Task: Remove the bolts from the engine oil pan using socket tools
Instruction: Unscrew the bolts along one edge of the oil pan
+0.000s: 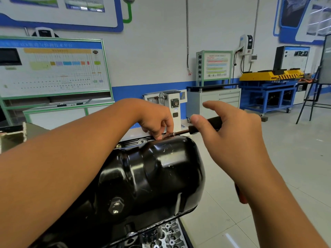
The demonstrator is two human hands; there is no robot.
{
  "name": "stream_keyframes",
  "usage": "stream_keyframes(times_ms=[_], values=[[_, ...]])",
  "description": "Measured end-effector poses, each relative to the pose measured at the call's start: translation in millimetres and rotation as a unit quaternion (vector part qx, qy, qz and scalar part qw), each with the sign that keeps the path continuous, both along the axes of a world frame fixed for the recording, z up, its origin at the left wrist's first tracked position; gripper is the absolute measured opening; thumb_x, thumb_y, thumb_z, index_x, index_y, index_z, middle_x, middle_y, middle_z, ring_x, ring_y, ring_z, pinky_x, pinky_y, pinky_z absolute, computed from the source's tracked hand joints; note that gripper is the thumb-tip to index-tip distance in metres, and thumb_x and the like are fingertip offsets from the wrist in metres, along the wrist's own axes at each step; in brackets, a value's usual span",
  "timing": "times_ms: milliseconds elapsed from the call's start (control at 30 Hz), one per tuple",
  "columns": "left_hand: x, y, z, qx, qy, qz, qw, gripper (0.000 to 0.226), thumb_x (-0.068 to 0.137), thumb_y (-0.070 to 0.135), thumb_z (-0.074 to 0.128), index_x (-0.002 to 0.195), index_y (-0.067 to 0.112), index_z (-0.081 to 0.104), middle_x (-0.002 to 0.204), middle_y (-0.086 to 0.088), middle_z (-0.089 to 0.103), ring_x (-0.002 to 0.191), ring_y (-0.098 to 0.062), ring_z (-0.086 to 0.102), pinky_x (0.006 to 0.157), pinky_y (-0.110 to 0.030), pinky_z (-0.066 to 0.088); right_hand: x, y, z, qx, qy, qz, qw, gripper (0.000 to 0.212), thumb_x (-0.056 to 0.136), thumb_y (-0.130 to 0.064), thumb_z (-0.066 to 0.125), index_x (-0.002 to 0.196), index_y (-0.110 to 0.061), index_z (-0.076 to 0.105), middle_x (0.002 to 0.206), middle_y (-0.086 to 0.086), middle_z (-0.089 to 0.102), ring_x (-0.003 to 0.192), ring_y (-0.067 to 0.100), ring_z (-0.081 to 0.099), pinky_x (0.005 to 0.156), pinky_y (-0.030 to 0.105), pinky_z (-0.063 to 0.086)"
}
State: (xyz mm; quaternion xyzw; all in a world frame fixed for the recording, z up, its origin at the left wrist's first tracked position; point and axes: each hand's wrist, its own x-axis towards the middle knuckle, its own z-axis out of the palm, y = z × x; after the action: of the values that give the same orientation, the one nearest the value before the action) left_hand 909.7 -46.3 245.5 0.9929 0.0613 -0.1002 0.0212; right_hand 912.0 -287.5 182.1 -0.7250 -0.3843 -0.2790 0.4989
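A glossy black oil pan [152, 176] fills the lower middle, with a drain plug [116, 205] on its near face. Two bolts [142, 141] sit in its far flange. A socket driver [206, 124] with a black handle and a thin metal shaft lies across the pan's far edge. My left hand [155, 120] pinches the shaft's tip end at the flange. My right hand [231, 129] is on the black handle, thumb against it, forefinger lifted.
Engine parts [166, 233] show below the pan. A white test stand [172, 104] and a grey cabinet [215, 99] stand behind. A blue and yellow workbench [268, 90] is at the right, on open tiled floor [286, 167].
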Motion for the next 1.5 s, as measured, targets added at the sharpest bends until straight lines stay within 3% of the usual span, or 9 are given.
stream_keyframes(times_ms=[200,367,533,700,833,900,1000,1233,1500], values=[[-0.5,-0.4,0.7,-0.003,0.005,0.0,1.0,0.03,0.088,0.0,0.072,0.113,0.017,0.072,0.107,-0.02,0.07,0.069,-0.015,0.059,0.054,-0.024,0.05,1.8,-3.9,1.0,-0.046,-0.016,0.061,0.997,0.049,0.084,-0.008,0.072,0.124,-0.035,0.07,0.071,-0.027,0.065,0.084,-0.016,0.059,0.08,-0.004,0.039],[-1.1,-1.1,1.4,-0.008,0.005,-0.007,1.0,0.029,0.086,-0.001,0.072,0.1,0.024,0.073,0.101,-0.02,0.07,0.058,-0.007,0.057,0.053,-0.022,0.049,1.2,1.4,-2.7,-0.02,0.002,0.012,1.0,0.044,0.089,-0.054,0.065,0.129,-0.036,0.067,0.071,-0.023,0.066,0.072,-0.012,0.057,0.067,-0.005,0.034],[-5.7,1.4,2.7,-0.043,-0.015,-0.016,0.999,0.033,0.09,-0.007,0.064,0.107,0.02,0.075,0.104,-0.021,0.07,0.066,-0.017,0.057,0.059,-0.029,0.051,5.9,-3.6,-0.6,-0.055,0.021,0.073,0.996,0.051,0.087,-0.019,0.077,0.131,-0.041,0.064,0.078,-0.02,0.07,0.087,-0.011,0.062,0.072,-0.005,0.038],[-10.1,2.2,6.9,-0.064,-0.036,-0.024,0.997,0.041,0.093,-0.007,0.057,0.097,0.029,0.077,0.103,-0.024,0.067,0.07,-0.018,0.055,0.065,-0.034,0.053,2.0,0.8,-3.6,-0.043,0.006,0.005,0.999,0.049,0.093,-0.055,0.06,0.139,-0.036,0.057,0.069,-0.019,0.06,0.089,0.01,0.061,0.076,0.027,0.044],[-10.6,2.0,5.5,-0.062,-0.032,-0.012,0.997,0.034,0.093,-0.005,0.06,0.103,0.022,0.077,0.095,-0.019,0.069,0.07,-0.019,0.058,0.066,-0.034,0.054,6.8,-4.0,-1.5,-0.057,0.02,0.061,0.996,0.05,0.088,-0.019,0.077,0.13,-0.042,0.061,0.072,-0.013,0.067,0.085,-0.003,0.062,0.07,0.001,0.043],[-10.5,1.5,5.1,-0.071,-0.031,-0.005,0.997,0.033,0.093,-0.005,0.061,0.1,0.024,0.076,0.089,-0.01,0.069,0.07,-0.018,0.06,0.066,-0.032,0.054,7.7,-4.2,-1.6,-0.061,0.025,0.067,0.996,0.05,0.084,-0.023,0.08,0.126,-0.044,0.063,0.076,-0.017,0.068,0.088,-0.015,0.06,0.07,-0.006,0.037],[-9.3,1.3,5.3,-0.08,-0.027,-0.002,0.996,0.039,0.093,-0.005,0.062,0.093,0.032,0.074,0.086,-0.004,0.068,0.069,-0.017,0.061,0.065,-0.032,0.054,6.1,1.0,-4.0,-0.027,0.025,0.025,0.999,0.039,0.09,-0.052,0.067,0.126,-0.039,0.065,0.065,-0.02,0.063,0.081,-0.019,0.057,0.064,-0.005,0.037],[-7.4,3.4,2.7,-0.077,-0.021,0.011,0.997,0.048,0.091,-0.009,0.056,0.092,0.036,0.073,0.078,0.0,0.064,0.065,-0.014,0.06,0.06,-0.028,0.052,8.0,-5.6,-0.8,-0.041,0.011,0.072,0.996,0.046,0.085,-0.018,0.081,0.124,-0.039,0.067,0.067,-0.012,0.064,0.082,-0.007,0.059,0.067,-0.003,0.037],[-6.1,2.4,1.0,-0.062,-0.019,0.022,0.998,0.039,0.094,-0.005,0.057,0.104,0.03,0.071,0.09,-0.003,0.066,0.066,-0.013,0.061,0.059,-0.025,0.052,7.3,-8.0,0.7,-0.105,-0.056,0.071,0.99,0.046,0.084,-0.007,0.08,0.117,-0.039,0.074,0.086,-0.022,0.068,0.084,-0.007,0.056,0.075,-0.002,0.038]])
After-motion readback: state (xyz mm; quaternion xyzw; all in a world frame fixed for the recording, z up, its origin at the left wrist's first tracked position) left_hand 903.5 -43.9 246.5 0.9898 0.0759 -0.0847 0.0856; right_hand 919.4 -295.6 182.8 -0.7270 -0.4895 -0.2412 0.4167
